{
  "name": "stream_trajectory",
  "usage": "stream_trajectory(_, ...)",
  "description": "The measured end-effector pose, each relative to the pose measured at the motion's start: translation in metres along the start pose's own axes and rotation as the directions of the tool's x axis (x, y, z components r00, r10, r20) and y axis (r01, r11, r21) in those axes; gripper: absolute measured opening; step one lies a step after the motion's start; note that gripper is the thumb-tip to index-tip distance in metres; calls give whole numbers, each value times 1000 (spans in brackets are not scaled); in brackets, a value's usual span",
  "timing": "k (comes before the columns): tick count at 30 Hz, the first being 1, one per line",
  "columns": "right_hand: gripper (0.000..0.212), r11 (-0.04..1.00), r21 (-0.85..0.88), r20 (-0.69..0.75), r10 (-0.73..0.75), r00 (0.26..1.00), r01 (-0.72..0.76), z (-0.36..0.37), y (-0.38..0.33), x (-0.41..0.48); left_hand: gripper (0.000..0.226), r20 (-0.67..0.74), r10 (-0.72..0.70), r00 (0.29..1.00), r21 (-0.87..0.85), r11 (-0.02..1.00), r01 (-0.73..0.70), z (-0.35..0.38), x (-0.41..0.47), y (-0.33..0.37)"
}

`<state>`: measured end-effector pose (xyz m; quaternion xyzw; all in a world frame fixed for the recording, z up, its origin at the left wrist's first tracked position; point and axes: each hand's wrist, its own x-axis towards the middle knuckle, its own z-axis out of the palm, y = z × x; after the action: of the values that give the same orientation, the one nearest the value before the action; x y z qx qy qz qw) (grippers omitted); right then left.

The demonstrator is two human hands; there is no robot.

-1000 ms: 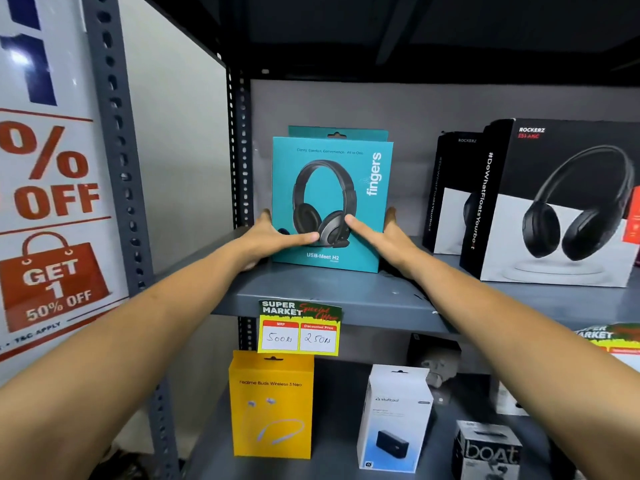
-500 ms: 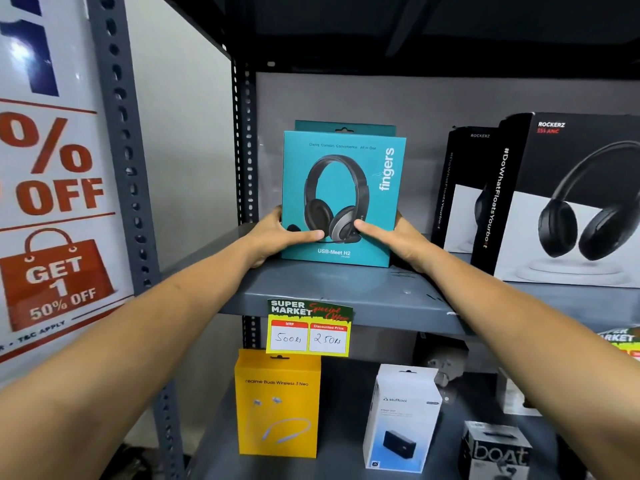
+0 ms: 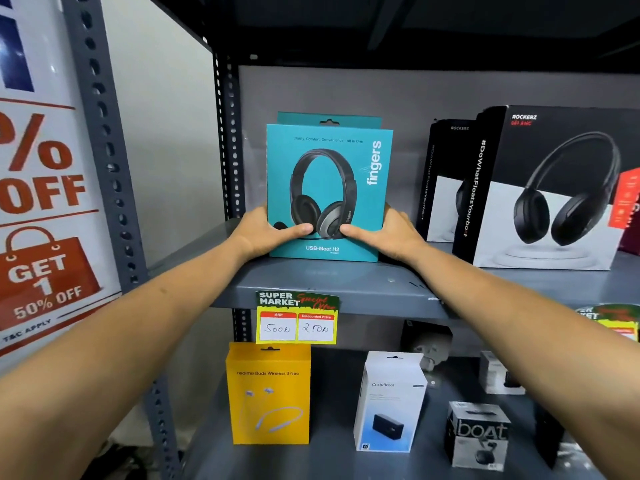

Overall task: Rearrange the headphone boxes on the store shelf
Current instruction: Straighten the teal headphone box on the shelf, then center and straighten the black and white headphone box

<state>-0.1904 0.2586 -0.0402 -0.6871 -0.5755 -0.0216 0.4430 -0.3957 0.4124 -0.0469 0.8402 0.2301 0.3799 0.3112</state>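
A teal headphone box marked "fingers" stands upright on the grey upper shelf, at its left end. A second teal box shows just behind it. My left hand grips the front box's lower left edge, thumb across its face. My right hand grips the lower right edge the same way. Two black Rockerz headphone boxes stand to the right: a large one in front and another behind it.
A price tag hangs from the shelf's front lip. On the lower shelf stand a yellow earbud box, a white box and a black boat box. A perforated grey upright and a sale poster are at the left.
Both hands have closed further around the teal box's lower sides, and the box has slid back a little on the shelf. The view has drifted slightly leftward.
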Motion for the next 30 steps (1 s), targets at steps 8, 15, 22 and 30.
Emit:
stream_trajectory(8, 59, 1000, -22, 7, -2, 1000, 2, 0, 0, 0, 87, -15, 27, 1000, 72, 997, -26, 0, -2, 1)
stream_trajectory(15, 92, 987, 124, 37, 100, 994, -104, 2, -1, 0, 100, -10, -25, 1000, 54, 998, 25, -2, -2, -1)
stream_trajectory(22, 99, 985, 158, -389, -7, 921, 75, -11, -19, -35, 135, -457, -87, 885, -94, 994, 49, -12, -20, 2)
stream_trajectory(30, 44, 949, -249, -613, -309, 727, 194, -101, 31, -97, 42, -591, 595, 545, 461, 803, -377, 22, -44, 62)
